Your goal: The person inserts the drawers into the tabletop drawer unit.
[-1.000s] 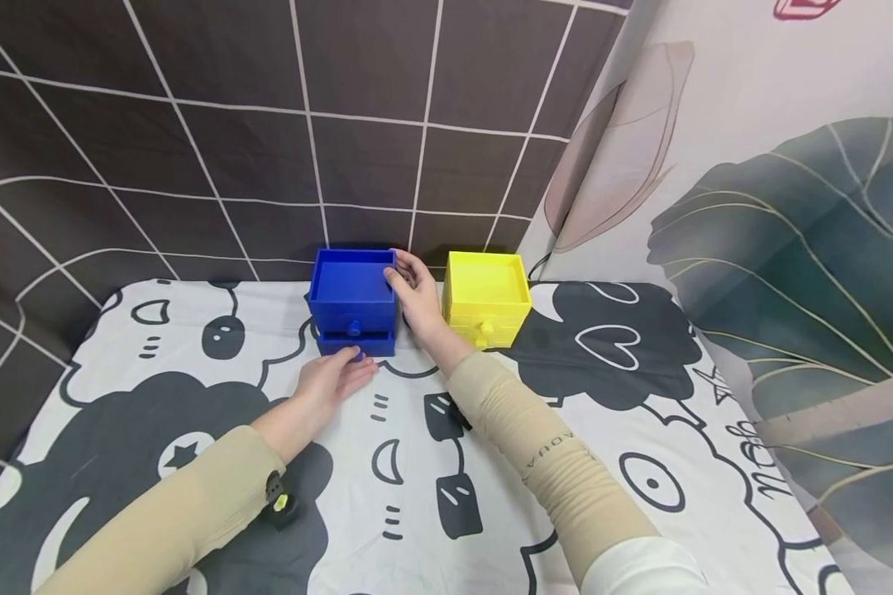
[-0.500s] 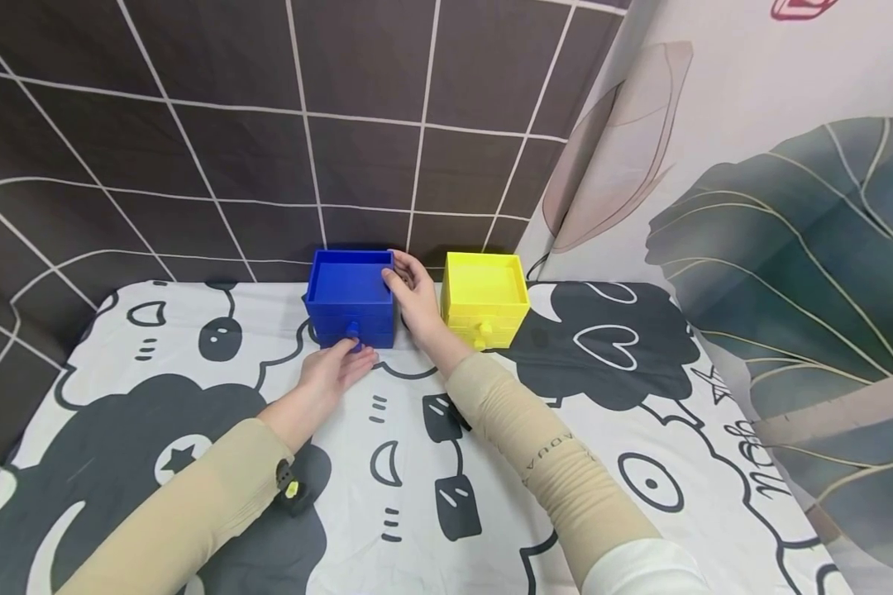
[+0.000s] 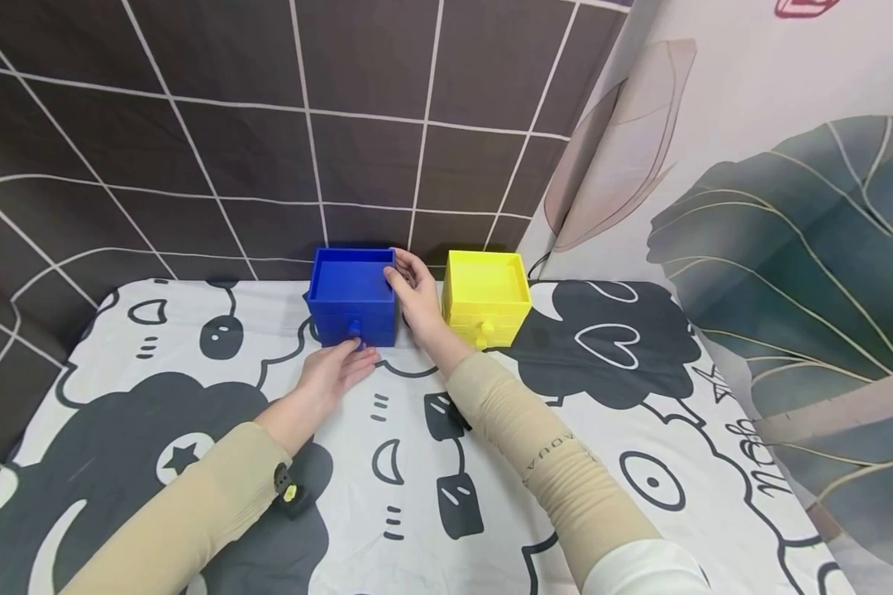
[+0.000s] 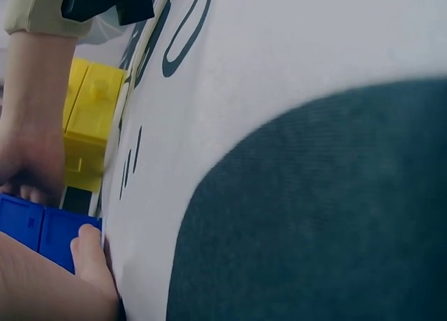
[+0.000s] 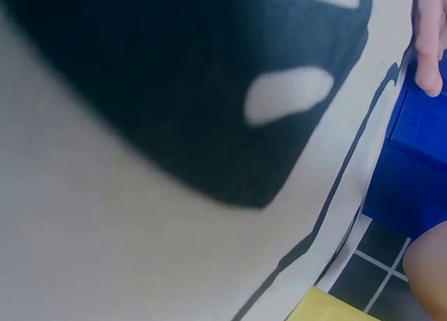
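A small blue drawer box (image 3: 353, 281) with a shallow tray top stands against the back of the bed-like surface, its drawers flush. My left hand (image 3: 326, 376) is at its lower front: the thumb touches the lower knob and the other fingers extend to the right, one fingertip on the drawer front in the right wrist view. At the box's right side, my right hand (image 3: 419, 302) grips it, thumb over the top rim and fingers down the far side, partly hidden. To the right of that hand stands a matching yellow drawer box (image 3: 487, 281).
Black-and-white patterned cloth (image 3: 565, 487) covers the surface. Behind both boxes rises a dark hanging (image 3: 368, 165) with white grid lines. A pale leaf-patterned curtain (image 3: 774, 248) hangs along the right. A narrow gap separates the two boxes.
One second ago the blue box's bottom drawer stood out a little; it is now pushed in flush. My left hand moved slightly forward with it. My right hand stayed in place.
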Demonstrator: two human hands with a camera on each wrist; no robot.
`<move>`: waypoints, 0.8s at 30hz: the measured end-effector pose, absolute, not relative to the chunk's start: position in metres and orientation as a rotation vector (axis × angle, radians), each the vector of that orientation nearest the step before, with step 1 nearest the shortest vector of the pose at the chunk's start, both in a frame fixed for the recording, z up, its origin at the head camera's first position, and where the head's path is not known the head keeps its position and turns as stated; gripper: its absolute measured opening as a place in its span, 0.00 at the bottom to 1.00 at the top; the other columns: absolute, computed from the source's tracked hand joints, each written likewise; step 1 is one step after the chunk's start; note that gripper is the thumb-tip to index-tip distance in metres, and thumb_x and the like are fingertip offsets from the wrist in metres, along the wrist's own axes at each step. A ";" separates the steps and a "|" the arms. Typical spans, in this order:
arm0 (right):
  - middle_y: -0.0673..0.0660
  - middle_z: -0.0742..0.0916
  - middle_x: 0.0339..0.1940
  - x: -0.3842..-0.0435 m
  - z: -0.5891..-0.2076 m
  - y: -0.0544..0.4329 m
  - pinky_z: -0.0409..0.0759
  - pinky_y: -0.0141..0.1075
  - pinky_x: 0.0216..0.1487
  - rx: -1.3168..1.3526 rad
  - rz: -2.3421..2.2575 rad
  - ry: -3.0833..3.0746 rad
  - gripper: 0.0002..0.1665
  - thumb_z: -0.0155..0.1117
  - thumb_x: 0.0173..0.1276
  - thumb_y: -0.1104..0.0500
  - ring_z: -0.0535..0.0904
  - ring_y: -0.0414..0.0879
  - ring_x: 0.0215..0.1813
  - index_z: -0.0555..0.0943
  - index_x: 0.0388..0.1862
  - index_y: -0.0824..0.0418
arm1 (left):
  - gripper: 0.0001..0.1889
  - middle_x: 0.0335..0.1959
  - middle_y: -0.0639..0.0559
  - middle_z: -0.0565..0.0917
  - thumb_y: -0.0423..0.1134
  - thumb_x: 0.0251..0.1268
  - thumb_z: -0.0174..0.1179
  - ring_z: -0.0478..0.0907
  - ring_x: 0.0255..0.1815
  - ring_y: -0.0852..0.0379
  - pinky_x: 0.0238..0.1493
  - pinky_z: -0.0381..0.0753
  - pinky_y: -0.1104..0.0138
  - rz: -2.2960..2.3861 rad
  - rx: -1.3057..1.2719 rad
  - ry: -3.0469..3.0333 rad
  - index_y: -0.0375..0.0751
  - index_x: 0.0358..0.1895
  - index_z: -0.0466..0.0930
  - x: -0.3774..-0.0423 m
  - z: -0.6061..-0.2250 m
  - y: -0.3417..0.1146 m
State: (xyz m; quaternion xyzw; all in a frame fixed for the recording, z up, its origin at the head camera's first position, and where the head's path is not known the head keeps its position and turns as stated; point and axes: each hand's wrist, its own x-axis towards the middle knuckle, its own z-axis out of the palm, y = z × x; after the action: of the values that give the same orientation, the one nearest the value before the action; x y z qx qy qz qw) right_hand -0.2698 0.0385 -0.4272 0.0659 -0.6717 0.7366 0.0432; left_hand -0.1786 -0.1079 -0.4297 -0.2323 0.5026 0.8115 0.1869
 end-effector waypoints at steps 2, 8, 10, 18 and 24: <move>0.71 0.79 0.73 -0.270 -0.427 0.038 0.76 0.45 0.80 0.196 2.256 -2.053 0.26 0.58 0.80 0.67 0.75 0.62 0.75 0.72 0.74 0.72 | 0.28 0.33 0.55 0.91 0.33 0.84 0.50 0.91 0.38 0.64 0.74 0.77 0.59 2.284 -0.634 1.433 0.25 0.79 0.59 -0.176 -0.430 -0.109; 0.70 0.79 0.74 -0.268 -0.423 0.037 0.76 0.45 0.80 0.168 2.286 -2.049 0.27 0.59 0.80 0.67 0.76 0.61 0.75 0.73 0.75 0.71 | 0.29 0.46 0.49 0.93 0.33 0.84 0.52 0.91 0.46 0.63 0.73 0.78 0.61 2.235 -0.609 1.516 0.25 0.80 0.58 -0.168 -0.428 -0.115; 0.69 0.79 0.74 -0.267 -0.422 0.037 0.76 0.44 0.80 0.168 2.289 -2.045 0.27 0.60 0.80 0.66 0.76 0.61 0.75 0.73 0.75 0.71 | 0.29 0.53 0.47 0.92 0.34 0.85 0.52 0.90 0.45 0.65 0.71 0.80 0.63 2.198 -0.604 1.564 0.26 0.80 0.59 -0.165 -0.429 -0.119; 0.66 0.82 0.73 -0.258 -0.415 0.039 0.77 0.39 0.78 0.122 2.300 -2.048 0.28 0.64 0.78 0.64 0.78 0.55 0.74 0.75 0.74 0.69 | 0.30 0.43 0.58 0.92 0.34 0.84 0.54 0.89 0.39 0.71 0.63 0.86 0.70 2.184 -0.621 1.614 0.27 0.81 0.59 -0.152 -0.433 -0.142; 0.65 0.78 0.78 -0.258 -0.407 0.043 0.67 0.43 0.86 0.177 2.299 -2.023 0.31 0.66 0.76 0.69 0.72 0.56 0.81 0.73 0.76 0.68 | 0.30 0.36 0.65 0.89 0.33 0.83 0.52 0.89 0.38 0.74 0.57 0.88 0.75 2.196 -0.623 1.683 0.28 0.82 0.58 -0.145 -0.431 -0.160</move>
State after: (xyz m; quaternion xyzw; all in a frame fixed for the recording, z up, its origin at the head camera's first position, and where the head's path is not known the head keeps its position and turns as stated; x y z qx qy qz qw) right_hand -0.2583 0.0434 -0.4071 0.0578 -0.6590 0.7490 0.0370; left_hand -0.1453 -0.1596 -0.4310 -0.2172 0.5865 0.7653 0.1522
